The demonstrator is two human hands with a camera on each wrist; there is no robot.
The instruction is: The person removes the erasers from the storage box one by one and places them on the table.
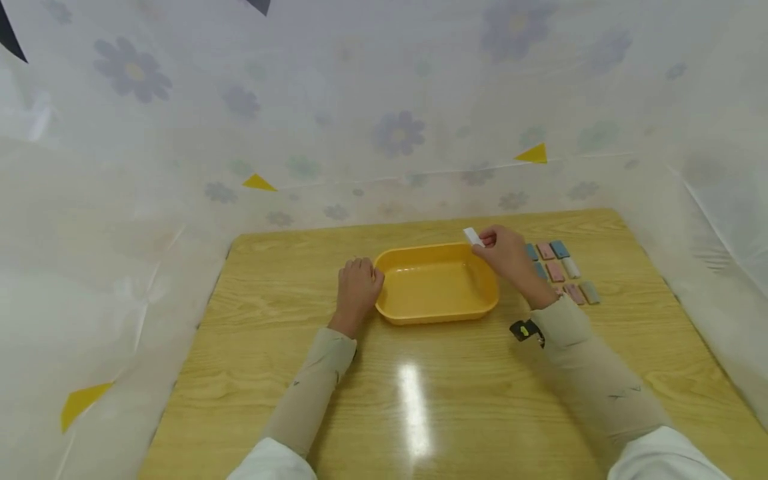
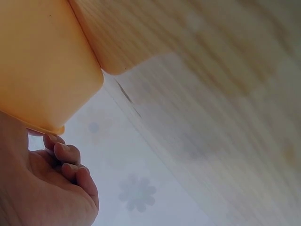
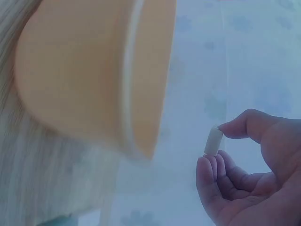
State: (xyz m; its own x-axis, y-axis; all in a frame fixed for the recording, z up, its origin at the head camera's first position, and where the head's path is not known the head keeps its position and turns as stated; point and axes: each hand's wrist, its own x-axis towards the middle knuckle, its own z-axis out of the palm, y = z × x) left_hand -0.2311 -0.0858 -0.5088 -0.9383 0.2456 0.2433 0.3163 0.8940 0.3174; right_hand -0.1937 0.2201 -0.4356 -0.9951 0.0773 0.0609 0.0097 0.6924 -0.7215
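Note:
A yellow plastic basin (image 1: 435,287), rectangular with rounded corners, stands on the wooden table with nothing lying in it. At its left end my left hand (image 1: 358,287) grips the rim; the left wrist view shows the curled fingers (image 2: 68,153) right at the lip. My right hand (image 1: 509,257) pinches a small white block (image 1: 473,237) between thumb and fingertips, held up by the basin's far right corner. In the right wrist view the white block (image 3: 213,141) appears beside the basin's outer wall (image 3: 75,70), apart from it.
Right of the basin, small blocks lie in rows, partly covered by my right hand and wrist: pink (image 1: 545,251), blue (image 1: 559,249), white (image 1: 571,268) and grey-green (image 1: 590,293). A flower-patterned sheet (image 1: 399,133) hangs behind the wooden table (image 1: 264,400) and at both sides.

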